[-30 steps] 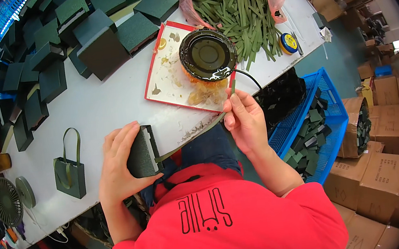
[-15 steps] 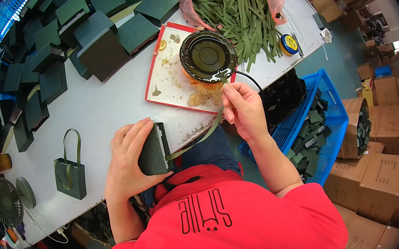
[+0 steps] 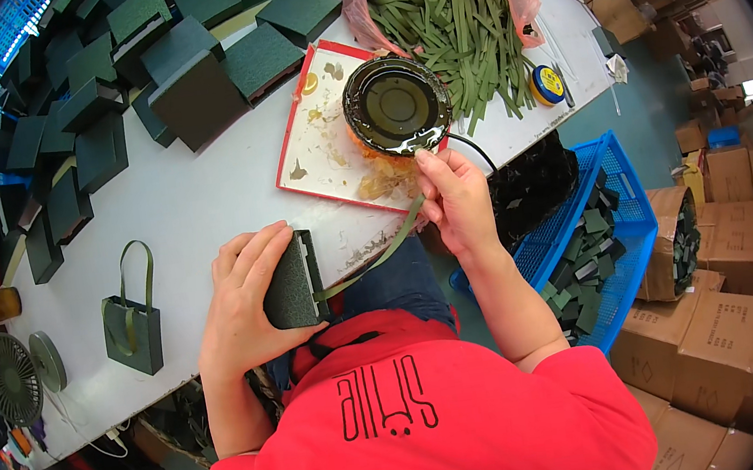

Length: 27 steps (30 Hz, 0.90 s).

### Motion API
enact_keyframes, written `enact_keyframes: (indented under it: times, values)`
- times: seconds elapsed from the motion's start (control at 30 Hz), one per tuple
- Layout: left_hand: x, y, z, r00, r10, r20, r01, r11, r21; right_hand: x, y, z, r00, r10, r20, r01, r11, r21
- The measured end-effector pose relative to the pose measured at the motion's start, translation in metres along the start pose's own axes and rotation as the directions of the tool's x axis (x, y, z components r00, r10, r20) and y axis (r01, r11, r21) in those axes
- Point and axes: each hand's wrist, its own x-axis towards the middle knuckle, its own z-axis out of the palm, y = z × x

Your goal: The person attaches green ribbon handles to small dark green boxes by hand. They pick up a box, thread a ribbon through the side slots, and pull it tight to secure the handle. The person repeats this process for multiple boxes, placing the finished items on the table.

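Head view: one green box (image 3: 289,288) at the near edge of the counter (image 3: 194,201), its mouth facing right.
Left hand (image 3: 247,293): gripping the box, fingers at its far end, thumb at its near end.
Right hand (image 3: 452,190): thumb and fingertips pinching the green strap (image 3: 388,254) beside the near rim of the dark pot (image 3: 396,101).
Done on this box: one strap end meets its mouth; that much looks in place.
Left on this box: the strap's other end is off it, and no second strap shows.
Strapped example: a small bag (image 3: 133,333) with looped handles stands toward the counter's left end, near edge.
Box pile (image 3: 261,61): along the far left edge; no handles visible on these, so many seem left.
Hidden: the pinched strap tip, behind fingers; whether it touches the pot's dark contents, I cannot tell.
Hard to make out: how the strap is fixed inside; the pile is cut off at the top.
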Motion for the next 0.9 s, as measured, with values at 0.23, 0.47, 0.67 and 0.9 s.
enact_keyframes:
  times: [0.23, 0.47, 0.67, 0.9]
  values:
    - [-0.001, 0.0, -0.001, 1.0, -0.008, 0.001, 0.008, 1.0, 0.009, -0.004, -0.005, -0.001, 0.999, 0.038, -0.011, -0.038, 0.999, 0.025]
    - [0.0, 0.001, -0.004, 0.999, 0.012, -0.033, -0.013, 0.999, -0.036, -0.032, -0.011, 0.005, 0.995, 0.045, 0.089, -0.039, 0.996, -0.075]
    - [0.007, 0.004, -0.006, 0.998, 0.064, 0.01, -0.061, 0.981, -0.185, -0.058, -0.005, 0.026, 0.879, 0.288, 0.38, -0.167, 0.932, -0.321]
    - [0.006, 0.004, -0.005, 0.993, 0.118, 0.013, -0.111, 0.962, -0.249, -0.05, 0.003, 0.041, 0.832, 0.371, 0.412, -0.176, 0.881, -0.439]
